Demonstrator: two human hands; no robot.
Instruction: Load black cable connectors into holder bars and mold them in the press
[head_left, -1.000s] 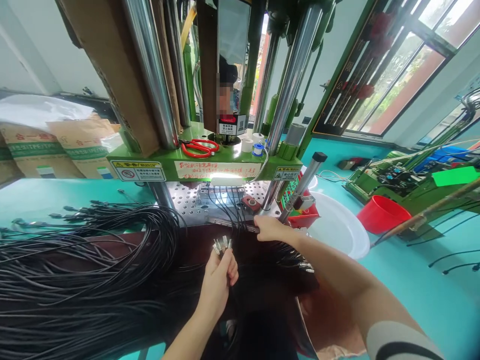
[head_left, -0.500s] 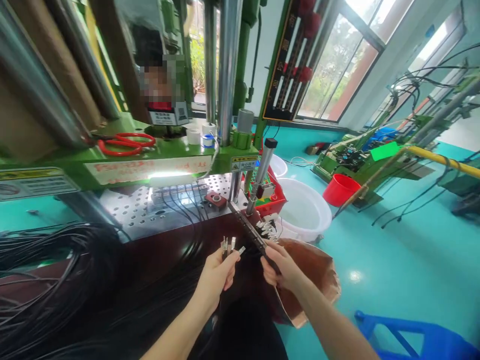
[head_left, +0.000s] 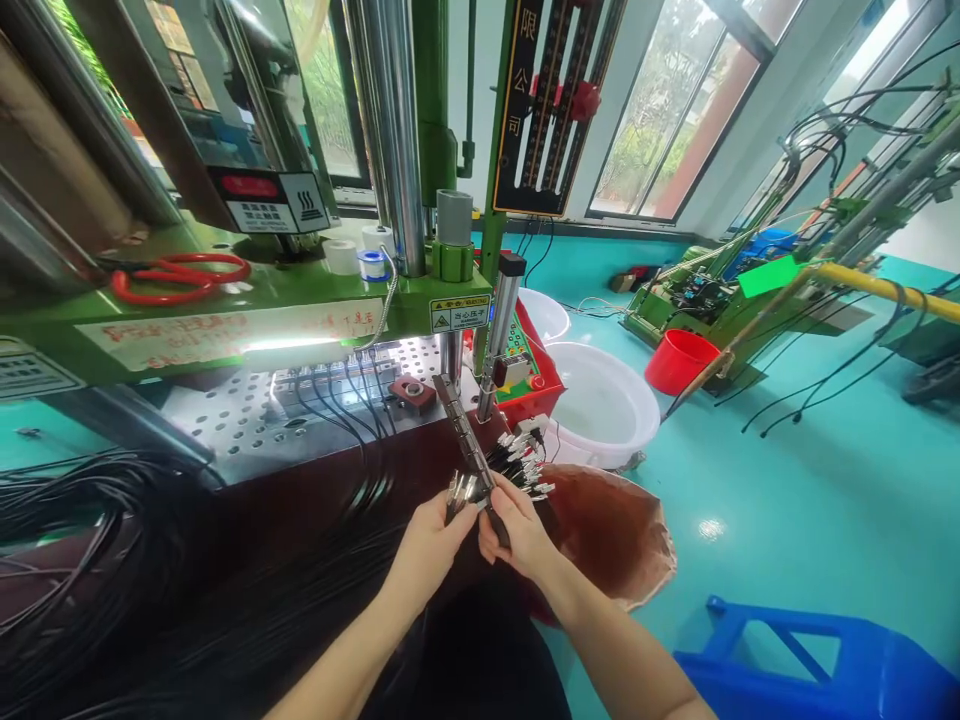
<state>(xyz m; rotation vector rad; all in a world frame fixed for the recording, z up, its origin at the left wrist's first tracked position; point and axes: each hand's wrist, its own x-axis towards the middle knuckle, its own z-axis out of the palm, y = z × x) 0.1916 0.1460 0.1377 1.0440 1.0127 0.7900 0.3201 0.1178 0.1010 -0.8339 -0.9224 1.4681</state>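
My left hand [head_left: 427,550] is closed around a small bunch of black cables, and their silvery plug ends [head_left: 465,488] stick up past the thumb. Close beside it, my right hand [head_left: 521,530] grips the near end of a long, dark metal bar [head_left: 466,432] with slots along it. The bar slants away toward the machine. The plug ends sit right by the bar near my right thumb; whether one is seated in it I cannot tell. Just beyond my right hand lies a heap of black cables with silvery plugs [head_left: 529,468].
A green press [head_left: 300,310] stands ahead, with red-handled scissors [head_left: 180,278] on it. Cables run from its perforated metal plate [head_left: 225,415]. Coiled black cable [head_left: 67,500] lies left. To the right are a brown paper-lined bin [head_left: 622,520], white tub [head_left: 600,400] and blue stool [head_left: 817,650].
My right hand has moved left with the bar, up against the plugs in my left hand. The view has shifted, and the heap of plugs shows more fully.
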